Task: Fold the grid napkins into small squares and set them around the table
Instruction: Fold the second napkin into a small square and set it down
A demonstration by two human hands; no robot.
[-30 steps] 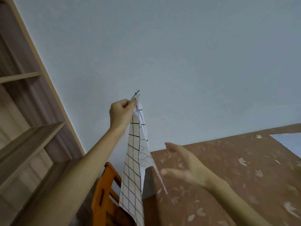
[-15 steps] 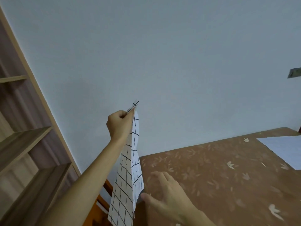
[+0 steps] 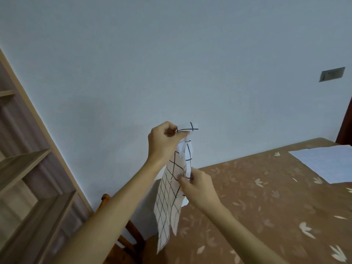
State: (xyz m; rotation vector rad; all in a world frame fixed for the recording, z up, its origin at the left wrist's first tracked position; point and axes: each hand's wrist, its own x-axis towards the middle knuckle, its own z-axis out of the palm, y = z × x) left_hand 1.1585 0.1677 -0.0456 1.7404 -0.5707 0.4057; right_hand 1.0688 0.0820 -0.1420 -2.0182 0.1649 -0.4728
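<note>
Dangling in the air beside the left edge of the table [image 3: 266, 206], the grid napkin [image 3: 170, 191] hangs as a long crumpled strip, white with black lines, not yet folded. The left hand [image 3: 162, 141] pinches its top corner up high, and the right hand [image 3: 198, 185] pinches an edge lower down. No folded square shows on the table, so folding and placing seem wholly ahead.

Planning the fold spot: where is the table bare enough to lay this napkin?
Table is bare from the hanging grid napkin across to the white sheet in the far right corner, and nearer than that sheet. Crowded: left edge, where left hand and right hand hold it.
</note>
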